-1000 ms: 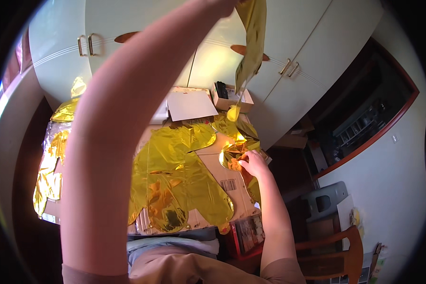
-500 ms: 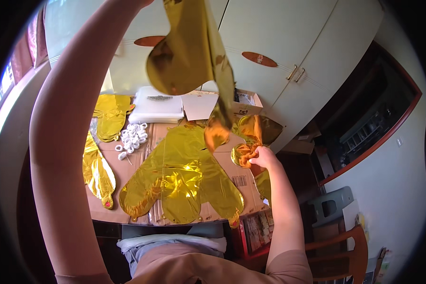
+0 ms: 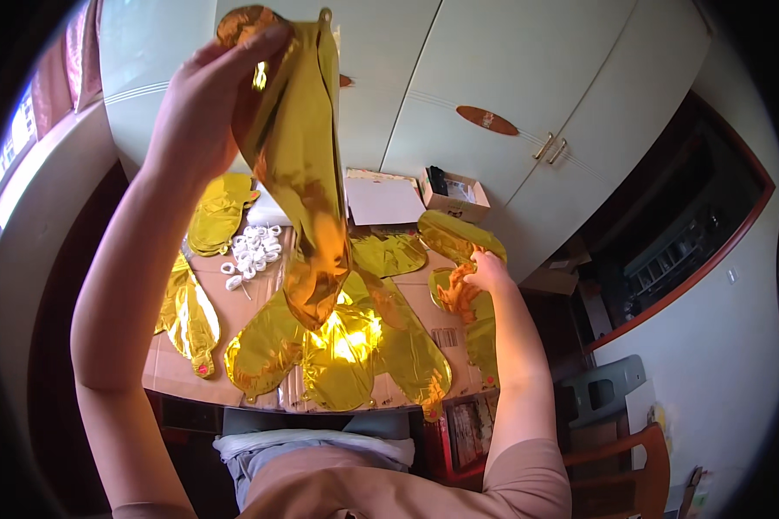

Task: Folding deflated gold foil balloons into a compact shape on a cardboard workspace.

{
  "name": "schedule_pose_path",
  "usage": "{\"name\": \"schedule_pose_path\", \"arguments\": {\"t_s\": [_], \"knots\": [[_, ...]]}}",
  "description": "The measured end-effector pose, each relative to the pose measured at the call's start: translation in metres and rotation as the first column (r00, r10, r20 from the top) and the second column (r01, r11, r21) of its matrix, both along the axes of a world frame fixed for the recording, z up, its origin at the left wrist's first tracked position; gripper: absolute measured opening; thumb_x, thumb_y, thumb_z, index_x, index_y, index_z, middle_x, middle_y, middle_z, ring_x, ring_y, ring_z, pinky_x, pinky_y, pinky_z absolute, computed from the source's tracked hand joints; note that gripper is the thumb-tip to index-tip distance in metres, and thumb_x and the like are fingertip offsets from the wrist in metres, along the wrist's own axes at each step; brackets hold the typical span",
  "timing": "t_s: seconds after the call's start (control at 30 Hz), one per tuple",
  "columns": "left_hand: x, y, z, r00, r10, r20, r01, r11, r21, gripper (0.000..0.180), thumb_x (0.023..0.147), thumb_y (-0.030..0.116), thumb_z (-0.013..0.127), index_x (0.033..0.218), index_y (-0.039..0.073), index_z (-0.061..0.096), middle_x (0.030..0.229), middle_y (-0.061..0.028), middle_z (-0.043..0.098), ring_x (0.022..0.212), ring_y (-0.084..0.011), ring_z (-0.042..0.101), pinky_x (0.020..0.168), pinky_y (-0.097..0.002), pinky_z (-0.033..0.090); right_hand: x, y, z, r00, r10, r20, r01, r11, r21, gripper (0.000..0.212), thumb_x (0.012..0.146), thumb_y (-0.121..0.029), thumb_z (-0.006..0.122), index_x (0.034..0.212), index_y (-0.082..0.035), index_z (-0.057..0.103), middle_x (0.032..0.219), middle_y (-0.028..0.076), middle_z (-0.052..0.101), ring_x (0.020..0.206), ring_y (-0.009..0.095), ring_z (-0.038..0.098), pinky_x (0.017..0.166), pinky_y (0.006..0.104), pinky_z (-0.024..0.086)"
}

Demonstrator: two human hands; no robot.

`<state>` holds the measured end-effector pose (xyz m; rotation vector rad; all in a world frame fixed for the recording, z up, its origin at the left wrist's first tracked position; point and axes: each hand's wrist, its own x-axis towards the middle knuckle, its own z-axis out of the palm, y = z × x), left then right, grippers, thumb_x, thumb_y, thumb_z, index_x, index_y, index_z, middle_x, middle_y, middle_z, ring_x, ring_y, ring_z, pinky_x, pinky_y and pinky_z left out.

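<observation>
Lowered now, left hand [image 3: 201,112] grips gold foil balloon [image 3: 303,173], hiding cardboard [image 3: 182,368]; right hand [image 3: 486,270] seemingly pinches another foil [image 3: 455,292].

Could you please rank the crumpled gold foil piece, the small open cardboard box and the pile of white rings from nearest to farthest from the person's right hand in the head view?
From the right hand:
1. Crumpled gold foil piece: touching the fingers, just to their left.
2. Small open cardboard box: behind the hand, by the cupboard doors.
3. Pile of white rings: far left across the table.
</observation>
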<state>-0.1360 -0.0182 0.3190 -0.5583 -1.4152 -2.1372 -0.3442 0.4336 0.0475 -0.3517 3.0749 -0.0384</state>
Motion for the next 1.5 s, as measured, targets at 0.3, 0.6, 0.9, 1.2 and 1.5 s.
{"name": "schedule_pose_path", "arguments": {"t_s": [0.3, 0.6, 0.9, 1.2, 1.5], "knots": [[0.014, 0.006, -0.040, 0.999, -0.039, -0.009, 0.040, 0.990, 0.134, 0.014, 0.097, 0.012, 0.065, 0.105, 0.001, 0.066, 0.095, -0.0067, 0.070, 0.079, -0.0123, 0.068, 0.068, -0.0302, 0.062, -0.009, 0.023, -0.030, 0.990, 0.061, -0.123, -0.089, 0.969, -0.230, 0.056, 0.073, -0.036, 0.082, 0.115, -0.001, 0.067, 0.119, 0.019, 0.066, 0.112, 0.034, 0.063, 0.098, 0.0403, 0.049], [0.002, 0.044, -0.035, 0.986, 0.127, -0.106, -0.098, 0.965, 0.243, 0.015, 0.093, 0.010, 0.068, 0.105, 0.001, 0.066, 0.093, -0.0036, 0.069, 0.074, -0.0083, 0.063, 0.054, -0.0239, 0.053, 0.204, -0.176, 0.039, 0.895, 0.375, -0.241, -0.427, 0.565, -0.706, 0.120, 0.070, -0.054, 0.086, 0.155, -0.001, 0.018, 0.156, 0.022, 0.026, 0.140, 0.036, 0.037, 0.115, 0.0468, 0.032], [0.041, 0.080, -0.030, 0.960, 0.121, -0.251, -0.015, 0.922, 0.386, 0.013, 0.091, 0.007, 0.070, 0.101, 0.002, 0.063, 0.091, -0.0052, 0.069, 0.076, -0.0106, 0.064, 0.067, -0.0259, 0.052, 0.145, -0.286, 0.042, 0.905, 0.029, -0.424, -0.422, 0.170, -0.890, 0.033, 0.095, -0.017, 0.060, 0.123, 0.001, 0.060, 0.118, 0.014, 0.063, 0.101, 0.023, 0.063, 0.092, 0.0353, 0.051], [0.143, 0.024, -0.126, 0.939, 0.128, 0.320, -0.226, 0.930, 0.289, 0.037, 0.091, 0.004, 0.064, 0.126, 0.006, 0.053, 0.101, -0.0075, 0.067, 0.087, -0.0177, 0.067, 0.069, -0.0301, 0.055, 0.089, -0.185, 0.143, 0.552, 0.068, -0.831, -0.710, 0.562, -0.425, 0.020, 0.090, -0.008, 0.060, 0.104, -0.006, 0.073, 0.104, 0.010, 0.072, 0.092, 0.025, 0.066, 0.086, 0.0322, 0.051], [0.219, 0.095, -0.295, 0.386, -0.566, 0.728, -0.006, 0.788, 0.615, 0.024, 0.093, -0.001, 0.062, 0.116, 0.006, 0.060, 0.104, -0.0071, 0.069, 0.088, -0.0180, 0.066, 0.080, -0.0363, 0.056, 0.034, -0.136, -0.038, 0.291, 0.736, -0.611, -0.797, 0.540, 0.271, 0.029, 0.089, -0.012, 0.061, 0.117, -0.009, 0.069, 0.118, 0.011, 0.069, 0.110, 0.026, 0.065, 0.097, 0.0402, 0.050]]}}
